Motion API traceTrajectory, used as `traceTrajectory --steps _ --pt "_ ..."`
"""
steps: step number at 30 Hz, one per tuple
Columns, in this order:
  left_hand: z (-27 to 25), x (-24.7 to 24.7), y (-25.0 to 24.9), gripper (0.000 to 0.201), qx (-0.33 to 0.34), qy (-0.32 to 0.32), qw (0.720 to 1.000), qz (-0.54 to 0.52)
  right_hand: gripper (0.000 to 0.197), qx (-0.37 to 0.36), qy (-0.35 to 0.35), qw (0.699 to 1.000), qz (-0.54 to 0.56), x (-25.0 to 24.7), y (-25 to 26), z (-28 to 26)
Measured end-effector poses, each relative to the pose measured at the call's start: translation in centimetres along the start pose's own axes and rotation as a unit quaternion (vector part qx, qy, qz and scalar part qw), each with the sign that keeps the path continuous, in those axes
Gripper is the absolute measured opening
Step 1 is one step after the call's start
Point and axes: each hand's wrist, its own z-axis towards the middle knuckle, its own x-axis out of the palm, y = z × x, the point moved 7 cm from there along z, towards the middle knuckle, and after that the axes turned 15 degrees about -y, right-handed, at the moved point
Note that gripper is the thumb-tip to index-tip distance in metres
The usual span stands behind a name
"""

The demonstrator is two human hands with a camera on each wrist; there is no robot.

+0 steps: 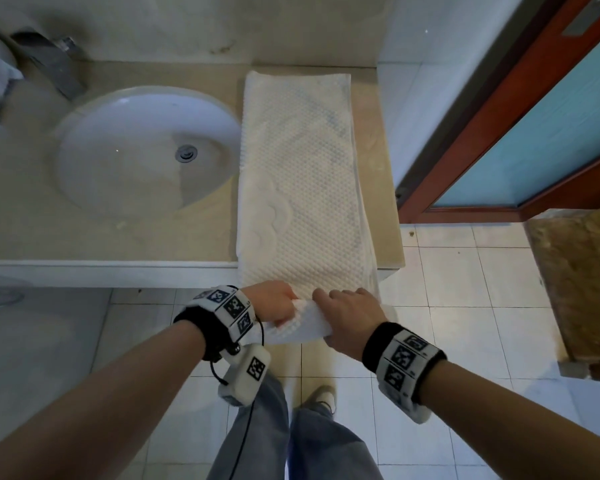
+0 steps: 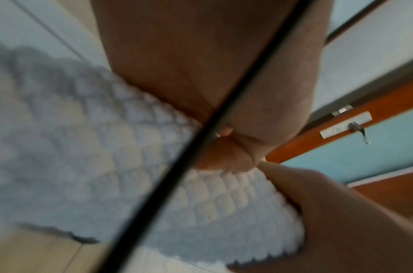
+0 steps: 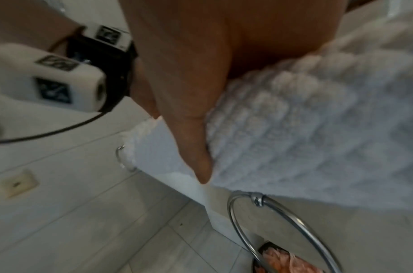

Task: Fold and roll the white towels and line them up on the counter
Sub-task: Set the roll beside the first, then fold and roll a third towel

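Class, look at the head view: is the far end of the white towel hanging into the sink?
No. The white towel lies on the counter to the right of the sink, its far end flat by the wall.

I see a white towel (image 1: pixel 302 174) with a raised diamond waffle pattern and a smooth scalloped motif near its left edge. It lies on a beige counter (image 1: pixel 378 161). Left of the towel sits a white sink (image 1: pixel 146 150) with a grey drain (image 1: pixel 186 153). Right of the towel, the door (image 1: pixel 534 133) shows pale blue panels in a red-brown frame. Below the towel, the floor (image 1: pixel 465 289) is white tile with darker grout lines. My wristbands (image 1: pixel 400 358) are black and white, printed with square black markers.
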Motion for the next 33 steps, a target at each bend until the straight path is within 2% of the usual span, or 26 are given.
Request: traceTrajectory --steps 2,3,4,5,6,7,8,10,11,12,14,15,17,18,20,21,22,24,25,26,28,29,31,33 --pt "-0.5 -0.4 0.0 0.01 0.008 -0.024 1.0 0.02 0.034 0.041 0.039 0.998 0.013 0.1 -0.2 1.4" --pt "-0.7 -0.4 -0.2 0.025 0.036 -0.047 0.996 0.063 0.029 0.055 0.079 0.995 0.027 0.4 -0.3 2.0" --pt "-0.9 -0.2 -0.3 0.052 0.073 -0.076 0.985 0.14 0.028 0.062 0.121 0.99 0.049 0.7 -0.4 2.5" --pt "-1.2 -0.1 -0.3 0.078 0.094 -0.113 0.961 0.233 0.026 0.067 0.154 0.983 0.078 0.9 -0.4 3.0" --pt "-1.6 -0.2 -0.6 0.091 0.108 -0.155 0.934 0.303 0.024 0.075 0.176 0.975 0.111 1.1 -0.6 3.4" --pt "-1.7 0.1 -0.8 0.087 0.114 -0.184 0.912 0.347 0.022 0.084 0.19 0.969 0.136 1.1 -0.7 3.9" --pt "-1.8 -0.1 -1.0 0.076 0.104 -0.201 0.901 0.369 0.021 0.09 0.198 0.965 0.146 0.9 -0.8 4.1" --pt "-1.7 -1.1 -2.1 0.048 0.12 -0.246 0.897 0.349 0.028 0.071 0.19 0.974 0.104 0.0 -0.6 4.2" --pt "-1.5 -1.3 -2.0 0.039 0.115 -0.227 0.912 0.321 0.037 0.047 0.165 0.983 0.062 -0.5 -0.3 4.1" --pt "-0.8 -1.3 -1.6 0.036 0.095 -0.169 0.945 0.263 0.046 0.023 0.128 0.991 0.018 -0.9 0.0 4.0" --pt "0.5 -0.2 -0.7 0.039 0.065 -0.027 0.982 0.173 0.051 -0.01 0.062 0.998 -0.02 -1.4 1.2 3.7" --pt "0.7 -0.4 -0.7 0.038 0.063 0.012 0.987 0.148 0.045 -0.003 0.054 0.998 -0.017 -1.5 1.5 3.8" --pt "0.9 -1.1 -1.1 0.039 0.077 0.011 0.984 0.162 0.035 0.033 0.086 0.996 0.001 -1.6 1.2 4.3" --pt "1.0 -1.5 -1.1 0.051 0.088 -0.011 0.98 0.181 0.033 0.044 0.118 0.992 0.013 -1.5 0.9 4.8" --pt "0.7 -2.6 -0.8 0.078 0.099 -0.098 0.963 0.229 0.028 0.037 0.175 0.983 0.031 -1.5 0.6 5.6" --pt "0.4 -3.3 -0.7 0.08 0.109 -0.156 0.946 0.261 0.023 0.041 0.187 0.981 0.04 -1.7 0.2 6.0" --pt "0.0 -3.8 -0.8 0.073 0.12 -0.202 0.928 0.289 0.02 0.056 0.191 0.978 0.054 -1.9 -0.3 6.4" --pt "-0.4 -4.6 -0.9 0.05 0.123 -0.249 0.914 0.296 0.023 0.074 0.184 0.978 0.063 -2.5 -0.8 7.0" --pt "0.0 -4.7 -0.9 0.041 0.119 -0.245 0.919 0.283 0.029 0.068 0.177 0.981 0.049 -2.9 -0.7 7.1" --pt "0.6 -4.6 -0.5 0.036 0.109 -0.209 0.937 0.257 0.037 0.058 0.161 0.985 0.028 -3.4 -0.5 7.2" --pt "2.1 -4.3 -0.1 0.034 0.097 -0.086 0.973 0.191 0.054 0.03 0.124 0.992 -0.02 -3.9 -0.1 7.2" --pt "2.8 -4.4 0.0 0.035 0.096 -0.029 0.981 0.165 0.058 0.022 0.114 0.993 -0.031 -4.0 0.2 7.1" --pt "3.5 -5.1 0.0 0.044 0.104 0.033 0.983 0.149 0.051 0.044 0.121 0.992 -0.013 -4.1 0.3 7.2" --pt "3.8 -6.0 -0.6 0.063 0.13 0.007 0.977 0.166 0.034 0.078 0.145 0.986 0.023 -4.4 -0.1 7.9"
